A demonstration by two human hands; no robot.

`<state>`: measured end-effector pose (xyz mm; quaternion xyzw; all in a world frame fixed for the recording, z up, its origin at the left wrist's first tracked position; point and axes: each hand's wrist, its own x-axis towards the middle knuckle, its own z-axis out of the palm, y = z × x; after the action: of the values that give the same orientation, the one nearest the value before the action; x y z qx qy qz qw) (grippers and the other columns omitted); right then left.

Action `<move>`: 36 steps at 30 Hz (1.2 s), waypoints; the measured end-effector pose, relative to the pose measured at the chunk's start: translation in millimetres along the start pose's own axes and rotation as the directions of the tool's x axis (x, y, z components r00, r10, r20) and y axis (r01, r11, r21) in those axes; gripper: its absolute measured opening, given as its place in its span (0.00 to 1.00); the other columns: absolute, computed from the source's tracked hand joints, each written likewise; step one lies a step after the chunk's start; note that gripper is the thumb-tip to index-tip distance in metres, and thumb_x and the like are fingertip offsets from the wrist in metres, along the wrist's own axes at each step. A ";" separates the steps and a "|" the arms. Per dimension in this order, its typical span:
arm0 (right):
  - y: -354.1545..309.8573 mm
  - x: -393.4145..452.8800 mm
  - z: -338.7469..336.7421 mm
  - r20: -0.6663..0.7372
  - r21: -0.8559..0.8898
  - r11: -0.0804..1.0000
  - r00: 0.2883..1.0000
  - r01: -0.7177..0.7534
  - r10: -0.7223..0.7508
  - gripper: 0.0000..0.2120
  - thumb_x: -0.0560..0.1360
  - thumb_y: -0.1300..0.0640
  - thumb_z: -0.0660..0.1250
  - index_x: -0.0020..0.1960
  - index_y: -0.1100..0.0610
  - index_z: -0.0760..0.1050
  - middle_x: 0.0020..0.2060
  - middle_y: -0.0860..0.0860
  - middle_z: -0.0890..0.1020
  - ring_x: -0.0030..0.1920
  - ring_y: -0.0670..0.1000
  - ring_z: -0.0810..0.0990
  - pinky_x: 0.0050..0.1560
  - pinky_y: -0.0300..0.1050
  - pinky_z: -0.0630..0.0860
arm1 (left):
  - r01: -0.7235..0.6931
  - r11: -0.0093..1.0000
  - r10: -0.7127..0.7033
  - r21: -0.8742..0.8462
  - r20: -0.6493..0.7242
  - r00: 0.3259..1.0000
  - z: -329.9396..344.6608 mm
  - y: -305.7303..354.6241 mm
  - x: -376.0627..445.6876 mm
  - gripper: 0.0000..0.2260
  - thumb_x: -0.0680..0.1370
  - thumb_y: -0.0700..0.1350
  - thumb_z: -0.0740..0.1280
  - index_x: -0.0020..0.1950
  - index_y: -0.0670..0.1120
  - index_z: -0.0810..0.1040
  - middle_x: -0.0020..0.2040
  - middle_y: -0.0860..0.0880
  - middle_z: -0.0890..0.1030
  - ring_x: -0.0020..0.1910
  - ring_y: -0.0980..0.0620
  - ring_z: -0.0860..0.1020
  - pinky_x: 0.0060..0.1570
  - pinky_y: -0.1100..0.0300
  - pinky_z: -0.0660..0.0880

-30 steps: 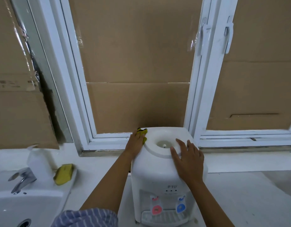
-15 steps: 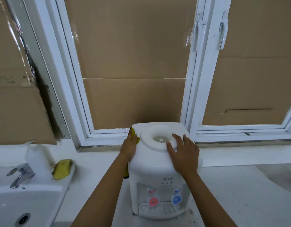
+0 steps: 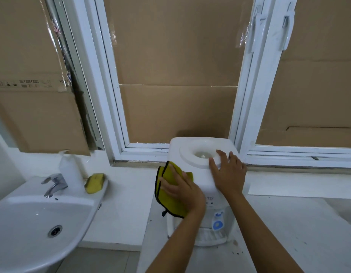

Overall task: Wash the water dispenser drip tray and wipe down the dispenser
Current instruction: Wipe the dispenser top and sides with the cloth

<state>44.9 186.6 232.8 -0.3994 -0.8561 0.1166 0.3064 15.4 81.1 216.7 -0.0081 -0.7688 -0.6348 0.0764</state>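
Two hands work together: the right hand (image 3: 228, 172) lies flat on the dispenser (image 3: 202, 186) to steady it, while the left hand (image 3: 180, 189), fingers straight, presses the yellow cloth (image 3: 170, 196) against its left side.

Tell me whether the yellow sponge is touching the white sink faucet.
Apart. The head view shows the yellow sponge lying on the sink ledge right of the metal faucet, with bare white ledge between them.

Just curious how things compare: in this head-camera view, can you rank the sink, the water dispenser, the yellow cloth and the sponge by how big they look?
1. sink, though nearest the camera
2. water dispenser
3. yellow cloth, partly under the left hand
4. sponge
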 end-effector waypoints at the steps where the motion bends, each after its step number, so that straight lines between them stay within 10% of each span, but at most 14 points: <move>1: -0.3 -0.3 -0.8 0.000 0.002 1.000 1.000 -0.001 0.001 0.30 0.75 0.33 0.48 0.71 0.45 0.67 0.71 0.57 0.70 0.72 0.58 0.67 0.74 0.61 0.58 | 0.008 1.000 -0.008 -0.011 -0.005 1.000 6.8 2.3 -12.6 0.37 0.73 0.71 0.33 0.77 0.59 0.56 0.79 0.42 0.49 0.77 0.38 0.49 0.72 0.41 0.53; 5: -1.0 -0.5 -3.4 0.007 0.003 1.000 1.000 0.011 -0.011 0.30 0.75 0.33 0.47 0.71 0.45 0.67 0.71 0.56 0.70 0.72 0.58 0.67 0.74 0.61 0.58 | 0.001 1.000 -0.002 -0.023 -0.047 0.999 27.7 -1.0 -31.2 0.25 0.75 0.70 0.34 0.73 0.70 0.39 0.79 0.42 0.46 0.77 0.38 0.46 0.72 0.39 0.52; 13: -0.4 0.4 -4.6 0.020 0.006 1.000 1.000 0.015 -0.015 0.30 0.75 0.34 0.47 0.71 0.45 0.67 0.72 0.57 0.69 0.72 0.58 0.66 0.74 0.60 0.57 | -0.091 0.994 0.077 -0.056 -0.213 0.974 27.3 -12.5 -5.3 0.30 0.81 0.62 0.44 0.73 0.47 0.69 0.75 0.36 0.60 0.74 0.32 0.58 0.65 0.37 0.63; 21: -0.2 1.2 -2.5 0.029 -0.001 1.000 0.999 0.013 -0.013 0.28 0.76 0.34 0.48 0.71 0.45 0.67 0.72 0.57 0.69 0.73 0.58 0.65 0.75 0.61 0.56 | 0.029 0.951 -0.099 -0.308 -0.214 0.972 17.2 -25.6 27.6 0.33 0.78 0.61 0.45 0.75 0.41 0.63 0.74 0.40 0.66 0.72 0.40 0.65 0.69 0.49 0.61; 36: 32.8 11.9 -24.4 0.133 0.116 0.988 0.984 0.100 -0.115 0.28 0.79 0.40 0.34 0.73 0.36 0.63 0.72 0.52 0.70 0.70 0.57 0.68 0.70 0.60 0.61 | -0.216 0.941 0.249 0.262 -0.101 0.963 57.3 -30.3 -75.3 0.26 0.81 0.58 0.52 0.77 0.48 0.61 0.76 0.33 0.54 0.76 0.32 0.50 0.73 0.39 0.50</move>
<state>74.2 216.0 242.6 -0.3262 -0.8881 0.1742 0.2729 80.4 137.6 167.0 -0.0469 -0.8291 -0.5191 0.2024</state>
